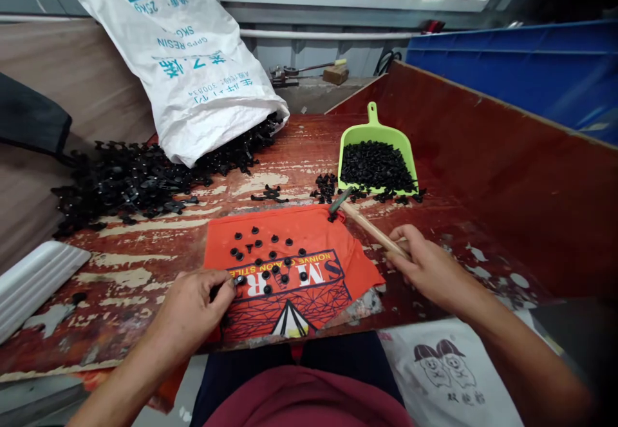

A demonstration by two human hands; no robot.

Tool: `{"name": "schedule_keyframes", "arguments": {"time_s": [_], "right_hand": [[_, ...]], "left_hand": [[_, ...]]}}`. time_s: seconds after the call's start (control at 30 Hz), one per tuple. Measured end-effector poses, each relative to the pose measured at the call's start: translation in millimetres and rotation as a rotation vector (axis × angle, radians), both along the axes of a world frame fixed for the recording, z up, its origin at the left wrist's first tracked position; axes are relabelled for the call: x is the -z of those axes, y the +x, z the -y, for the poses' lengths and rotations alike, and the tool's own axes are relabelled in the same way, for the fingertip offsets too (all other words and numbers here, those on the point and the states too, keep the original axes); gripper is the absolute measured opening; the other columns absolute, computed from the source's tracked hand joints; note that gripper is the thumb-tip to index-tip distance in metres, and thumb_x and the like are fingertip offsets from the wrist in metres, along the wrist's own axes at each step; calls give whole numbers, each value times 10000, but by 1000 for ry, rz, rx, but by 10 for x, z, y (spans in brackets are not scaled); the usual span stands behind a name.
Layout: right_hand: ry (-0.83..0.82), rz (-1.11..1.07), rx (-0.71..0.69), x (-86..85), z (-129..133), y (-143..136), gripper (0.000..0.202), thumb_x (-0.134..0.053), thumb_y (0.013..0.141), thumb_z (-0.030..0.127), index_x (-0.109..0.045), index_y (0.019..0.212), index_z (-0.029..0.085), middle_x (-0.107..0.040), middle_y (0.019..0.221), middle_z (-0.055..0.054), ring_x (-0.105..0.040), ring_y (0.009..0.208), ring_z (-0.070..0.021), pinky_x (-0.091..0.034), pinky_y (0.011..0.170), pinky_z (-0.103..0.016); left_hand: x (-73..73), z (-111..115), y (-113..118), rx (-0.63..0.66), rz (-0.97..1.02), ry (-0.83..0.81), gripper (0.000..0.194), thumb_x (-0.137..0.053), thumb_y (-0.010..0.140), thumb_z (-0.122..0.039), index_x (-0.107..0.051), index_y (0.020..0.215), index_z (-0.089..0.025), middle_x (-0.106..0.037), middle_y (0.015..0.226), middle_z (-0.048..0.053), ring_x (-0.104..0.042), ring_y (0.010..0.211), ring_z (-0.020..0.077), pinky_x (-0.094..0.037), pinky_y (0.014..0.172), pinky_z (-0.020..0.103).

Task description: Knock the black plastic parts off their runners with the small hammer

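Observation:
My right hand (418,259) is wrapped round the wooden handle of a hammer (369,226). The hammer's head rests at or just above the far right corner of an orange printed cloth (284,311). At the cloth's left side, my left hand (205,301) pinches a small black plastic part (239,280) between thumb and forefinger. Several similar black round-headed parts (258,243) are spread over the cloth, mostly standing on their round ends.
A white woven sack (203,73) spills a heap of black parts (130,182) at the back left. A green dustpan (371,132) full of small black pieces lies at the back right. A reddish-brown board (463,163) and a blue crate (521,73) border the right side.

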State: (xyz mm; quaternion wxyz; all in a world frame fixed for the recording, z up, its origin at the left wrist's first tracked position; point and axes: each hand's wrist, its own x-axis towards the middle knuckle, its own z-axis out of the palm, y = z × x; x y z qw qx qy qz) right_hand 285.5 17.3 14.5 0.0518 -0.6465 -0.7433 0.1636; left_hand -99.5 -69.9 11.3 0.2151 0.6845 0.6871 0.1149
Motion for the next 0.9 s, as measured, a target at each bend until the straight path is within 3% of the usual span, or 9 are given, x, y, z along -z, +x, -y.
{"name": "schedule_keyframes", "arguments": {"time_s": [0.13, 0.23, 0.3, 0.37, 0.47, 0.57, 0.67, 0.83, 0.9], "right_hand": [[12, -210, -92, -110, 420, -211, 330, -438, 968, 377, -555, 1251, 256, -732, 989, -51, -690, 830, -237, -485, 678, -294], [-179, -350, -193, -193, 697, -565, 315, -375, 1014, 366, -591, 1221, 265, -727, 857, -22, -677, 707, -202, -503, 612, -266], [-236, -430, -273, -233, 798, -776, 387, -387, 1021, 320, -516, 1386, 294, -746, 1041, -45, -711, 866, -211, -544, 724, -282], [-198, -479, -371, -246, 844, -916, 483, -395, 1020, 260, -406, 1497, 330, -703, 1240, -53, -693, 1053, -219, -544, 861, -315], [-1, -490, -457, -189, 872, -1016, 555, -368, 1023, 199, -300, 1549, 360, -665, 1318, -46, -684, 1091, -202, -541, 901, -316], [127, -348, -483, -53, 896, -1066, 590, -357, 1011, 166, -256, 1568, 332, -715, 1197, -73, -725, 952, -215, -572, 780, -310], [105, -140, -501, 28, 914, -1098, 616, -387, 986, 154, -267, 1563, 333, -750, 940, -40, -729, 723, -238, -565, 611, -323], [229, -276, -487, -43, 936, -1130, 608, -358, 1019, 191, -178, 1586, 316, -737, 1097, -75, -730, 855, -225, -572, 710, -317], [200, -265, -480, -35, 943, -1157, 613, -365, 1003, 168, -213, 1581, 307, -755, 1003, -59, -731, 778, -214, -562, 644, -290]], "left_hand": [[45, -18, -42, 9, 25, -32, 306, -381, 863, -328, -367, 584, -203, -471, 553, -30, -474, 558, 130, -254, 583, 280], [48, -33, -57, 29, 32, -42, 306, -371, 872, -334, -358, 596, -203, -461, 553, -33, -453, 554, 126, -258, 593, 280], [43, -37, -51, 35, 23, -37, 327, -366, 882, -347, -378, 590, -201, -486, 550, -26, -467, 556, 133, -267, 607, 285], [41, -32, -38, 33, 22, -32, 349, -362, 894, -361, -419, 589, -201, -537, 567, -11, -501, 580, 148, -278, 626, 292], [46, -13, -23, 14, 43, -19, 356, -361, 902, -365, -450, 597, -203, -585, 593, 7, -537, 620, 170, -291, 653, 301], [57, 2, -11, 6, 58, 1, 355, -357, 906, -363, -463, 606, -206, -604, 614, 20, -556, 641, 185, -296, 657, 308], [76, 8, -1, 12, 65, 12, 358, -352, 915, -359, -495, 624, -207, -620, 626, 28, -564, 635, 190, -306, 657, 314], [115, 29, -2, -5, 89, 46, 359, -380, 926, -354, -531, 633, -213, -642, 626, 24, -575, 628, 195, -331, 665, 310], [119, 47, -6, -16, 112, 62, 369, -383, 927, -355, -545, 626, -217, -651, 623, 22, -576, 620, 194, -342, 654, 303]]}}
